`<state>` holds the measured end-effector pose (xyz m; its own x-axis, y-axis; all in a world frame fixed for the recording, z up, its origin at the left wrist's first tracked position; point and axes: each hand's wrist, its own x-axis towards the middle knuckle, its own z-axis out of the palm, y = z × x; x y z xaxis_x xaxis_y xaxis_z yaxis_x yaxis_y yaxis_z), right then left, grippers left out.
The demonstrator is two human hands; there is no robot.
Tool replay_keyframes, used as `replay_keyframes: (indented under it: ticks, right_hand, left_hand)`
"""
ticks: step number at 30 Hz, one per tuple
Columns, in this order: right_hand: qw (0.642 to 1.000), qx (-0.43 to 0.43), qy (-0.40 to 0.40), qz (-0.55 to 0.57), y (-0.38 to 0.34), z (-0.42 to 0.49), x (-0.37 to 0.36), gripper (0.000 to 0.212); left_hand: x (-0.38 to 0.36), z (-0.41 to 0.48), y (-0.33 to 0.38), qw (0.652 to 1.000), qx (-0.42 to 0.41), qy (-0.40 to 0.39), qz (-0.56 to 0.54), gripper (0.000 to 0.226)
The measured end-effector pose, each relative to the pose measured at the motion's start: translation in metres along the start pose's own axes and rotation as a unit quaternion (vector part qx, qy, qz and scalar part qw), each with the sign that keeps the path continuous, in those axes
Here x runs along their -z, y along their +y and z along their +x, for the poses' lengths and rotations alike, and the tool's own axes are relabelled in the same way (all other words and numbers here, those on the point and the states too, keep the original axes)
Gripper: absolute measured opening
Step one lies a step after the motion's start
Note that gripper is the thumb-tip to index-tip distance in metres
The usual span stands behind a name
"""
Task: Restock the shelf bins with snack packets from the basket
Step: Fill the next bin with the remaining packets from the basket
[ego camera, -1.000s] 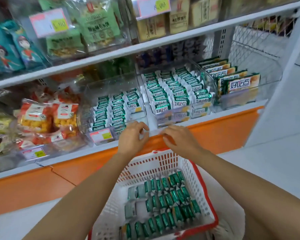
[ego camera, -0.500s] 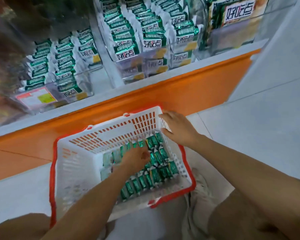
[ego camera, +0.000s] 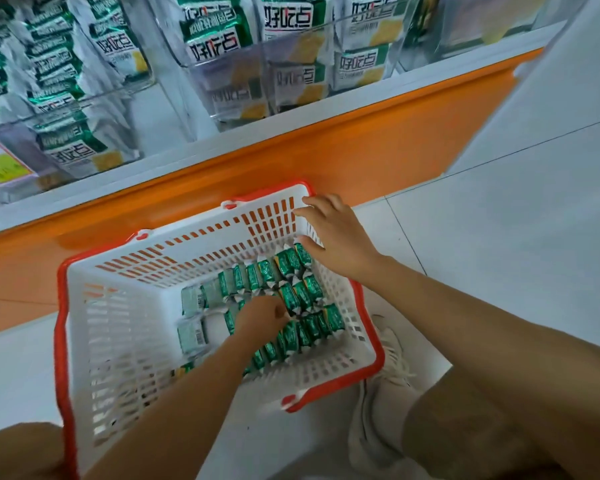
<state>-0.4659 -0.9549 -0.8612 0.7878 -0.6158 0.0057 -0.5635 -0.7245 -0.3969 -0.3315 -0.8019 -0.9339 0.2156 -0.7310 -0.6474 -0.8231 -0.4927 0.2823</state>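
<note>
We are crouching over the white slotted plastic basket with a red rim, which is sitting on the pale tiled floor just in front of the orange base panel of the shelf. The small green foil snack packets are lying in rows along the bottom of the basket, mostly toward its right side. Our left hand is reaching down into the middle of them with its fingers curled under; they are buried among the wrappers, so we cannot tell whether they are already pinching a packet. Our right hand is spreading wide at the far right corner, with its fingers lying across the rim and wall and its thumb pointing down toward the nearest packets, holding nothing. Above, the clear plastic shelf bins are already standing well filled with larger green-and-white packs. We are judging the pick to be the step in hand. The risks are plain. Slick foil may be slipping out of a hurried handful as it is being lifted. A pull against the wall may be sliding or tipping the light basket on the smooth tile. A squeeze that is too hard may be crushing the contents. And a crowded bin may be shedding packs over its front lip.
</note>
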Motion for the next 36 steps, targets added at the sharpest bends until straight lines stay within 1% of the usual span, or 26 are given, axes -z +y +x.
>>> replay_keyframes:
  ticks: [3,4,5,6,8,10,11,12,14,17,18,20,21,23,25,27,29,32,34,36]
  right_hand:
    - [1.0,0.011,0.009,0.003,0.0,-0.004,-0.004,0.042]
    - [1.0,0.023,0.005,0.005,-0.001,-0.005,-0.004,0.043]
    - [0.999,0.035,-0.006,0.008,-0.003,-0.006,-0.004,0.046]
    - [0.999,0.045,-0.023,0.014,-0.006,-0.007,-0.002,0.051]
    - [0.995,0.056,-0.069,0.034,-0.014,-0.009,0.002,0.063]
    - [0.99,0.062,-0.114,0.047,-0.022,-0.012,0.006,0.07]
    - [0.989,0.072,-0.123,0.047,-0.026,-0.013,0.008,0.072]
    - [0.988,0.085,-0.121,0.044,-0.03,-0.014,0.009,0.071]
    - [0.989,0.099,-0.091,0.058,-0.039,-0.014,0.01,0.064]
    - [0.988,0.101,-0.029,0.111,-0.054,-0.007,0.017,0.049]
    - [0.987,0.104,-0.016,0.12,-0.06,-0.006,0.022,0.044]
    - [0.984,0.095,-0.001,0.148,-0.07,-0.003,0.031,0.037]
    - [0.983,0.087,0.003,0.161,-0.074,-0.003,0.036,0.035]
    - [0.983,0.089,0.023,0.158,-0.081,-0.002,0.043,0.035]
    - [0.987,0.101,0.039,0.121,-0.087,0.002,0.051,0.039]
    - [0.99,0.107,0.049,0.075,-0.095,0.007,0.062,0.045]
    - [0.989,0.126,0.069,0.043,-0.104,0.01,0.075,0.048]
    - [0.989,0.119,0.078,0.041,-0.12,0.015,0.095,0.049]
    - [0.989,0.113,0.088,0.046,-0.127,0.022,0.106,0.042]
    - [0.985,0.123,0.108,0.047,-0.132,0.031,0.116,0.034]
  left_hand:
    - [0.013,0.0,-0.006,0.997,0.007,0.038,-0.066,0.015]
    - [0.02,0.0,-0.008,0.992,0.024,0.049,-0.115,0.016]
    - [0.028,-0.001,-0.009,0.979,0.048,0.059,-0.189,0.018]
    - [0.038,-0.003,-0.01,0.955,0.069,0.068,-0.279,0.021]
    - [0.057,-0.011,-0.008,0.892,0.094,0.084,-0.433,0.026]
    - [0.074,-0.021,-0.007,0.849,0.101,0.098,-0.51,0.025]
    - [0.081,-0.027,-0.006,0.83,0.101,0.103,-0.538,0.024]
    - [0.087,-0.032,-0.005,0.812,0.098,0.104,-0.565,0.023]
    - [0.097,-0.04,-0.004,0.788,0.086,0.095,-0.602,0.027]
    - [0.108,-0.056,-0.002,0.787,0.072,0.065,-0.609,0.03]
    - [0.111,-0.06,-0.002,0.781,0.065,0.058,-0.618,0.029]
    - [0.119,-0.069,-0.007,0.774,0.05,0.061,-0.629,0.025]
    - [0.124,-0.074,-0.009,0.783,0.043,0.069,-0.617,0.027]
    - [0.131,-0.08,-0.015,0.806,0.029,0.105,-0.581,0.03]
    - [0.14,-0.09,-0.019,0.821,0.01,0.172,-0.545,0.024]
    - [0.15,-0.1,-0.023,0.832,-0.035,0.244,-0.498,0.023]
    - [0.159,-0.11,-0.024,0.841,-0.101,0.29,-0.445,0.024]
    - [0.173,-0.127,-0.021,0.848,-0.172,0.298,-0.404,0.025]
    - [0.182,-0.137,-0.019,0.857,-0.204,0.3,-0.365,0.021]
    - [0.195,-0.144,-0.017,0.853,-0.231,0.316,-0.344,0.028]
